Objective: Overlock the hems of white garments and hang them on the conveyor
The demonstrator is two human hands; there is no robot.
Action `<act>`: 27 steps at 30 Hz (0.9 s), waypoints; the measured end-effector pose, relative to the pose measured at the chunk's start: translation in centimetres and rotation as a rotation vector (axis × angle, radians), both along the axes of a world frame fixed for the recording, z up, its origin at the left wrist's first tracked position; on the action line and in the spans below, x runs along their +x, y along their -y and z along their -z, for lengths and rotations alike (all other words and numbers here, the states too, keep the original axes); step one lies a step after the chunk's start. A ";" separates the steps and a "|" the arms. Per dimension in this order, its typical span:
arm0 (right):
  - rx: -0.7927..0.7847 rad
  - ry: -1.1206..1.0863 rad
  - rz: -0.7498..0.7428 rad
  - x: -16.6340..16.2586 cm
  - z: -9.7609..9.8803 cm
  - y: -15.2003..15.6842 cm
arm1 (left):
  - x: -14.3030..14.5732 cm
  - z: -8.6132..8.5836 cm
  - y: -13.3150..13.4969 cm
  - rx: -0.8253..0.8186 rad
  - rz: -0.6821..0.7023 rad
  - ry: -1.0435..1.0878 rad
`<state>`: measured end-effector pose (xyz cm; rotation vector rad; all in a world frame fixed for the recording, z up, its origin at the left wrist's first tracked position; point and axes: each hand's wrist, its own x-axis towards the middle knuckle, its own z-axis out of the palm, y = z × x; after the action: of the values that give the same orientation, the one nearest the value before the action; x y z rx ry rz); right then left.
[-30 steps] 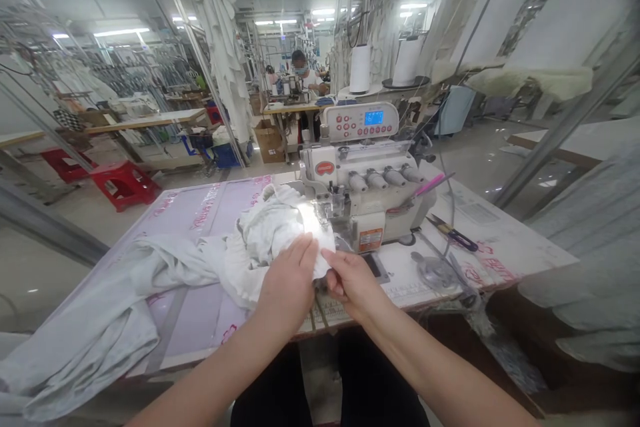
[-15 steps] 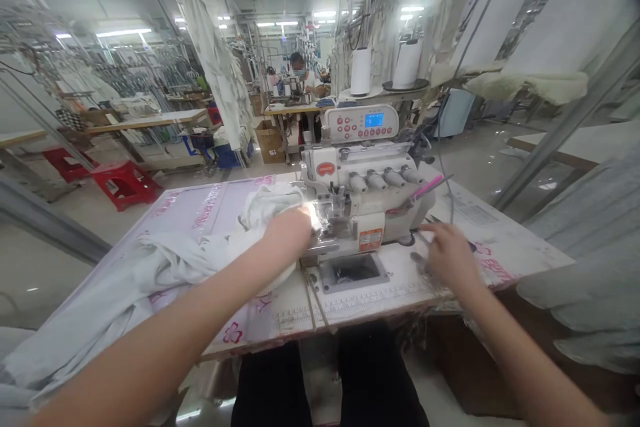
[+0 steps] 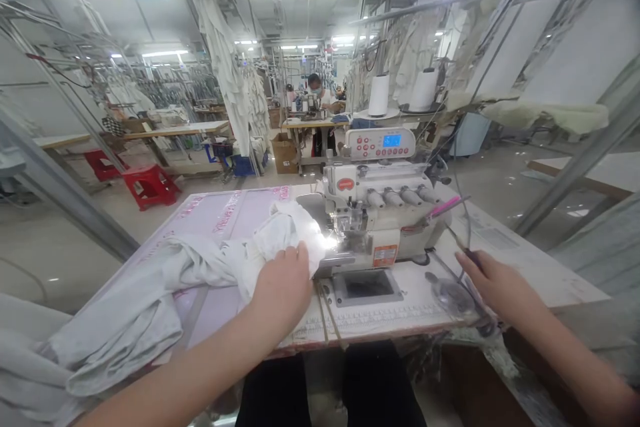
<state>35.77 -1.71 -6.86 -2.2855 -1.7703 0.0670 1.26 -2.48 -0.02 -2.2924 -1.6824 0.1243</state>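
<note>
My left hand [image 3: 284,283] is closed on white fabric [image 3: 287,230], gripping it just left of the needle area of the overlock sewing machine [image 3: 383,213]. The cloth is bunched there and trails left over the table and down its near edge. On the machine's right, my right hand [image 3: 493,277] is closed around a thin tool with a dark handle [image 3: 473,259]. Its slim shaft points up and away, toward the machine's right end; what kind of tool it is, I cannot make out. A bright lamp lights the presser foot area.
A clear round dish [image 3: 453,295] sits on the table [image 3: 310,327] near my right hand. Two white thread cones [image 3: 379,96] stand behind the machine. Red stools [image 3: 150,185] are at left. A masked person [image 3: 316,90] sits at another machine farther back.
My left hand has drawn back toward me from the needle area, with the fabric. My right hand has taken hold of the dark-handled tool. The whole view has shifted with my head.
</note>
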 end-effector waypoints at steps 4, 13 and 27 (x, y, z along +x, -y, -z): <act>0.173 -0.266 -0.155 -5.7 -2.3 2.6 | -0.2 0.3 -0.2 0.000 0.005 0.011; 0.199 -0.150 -0.421 -15.1 -2.6 3.1 | -1.2 0.9 0.0 0.005 0.011 0.137; 0.232 0.027 -0.417 -13.7 -1.2 4.4 | -4.9 1.3 3.1 -0.187 0.078 0.488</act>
<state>22.04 -6.11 -5.63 -1.7417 -2.1170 -0.0899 -3.63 -5.56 -1.31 -2.6853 -1.8600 -0.3366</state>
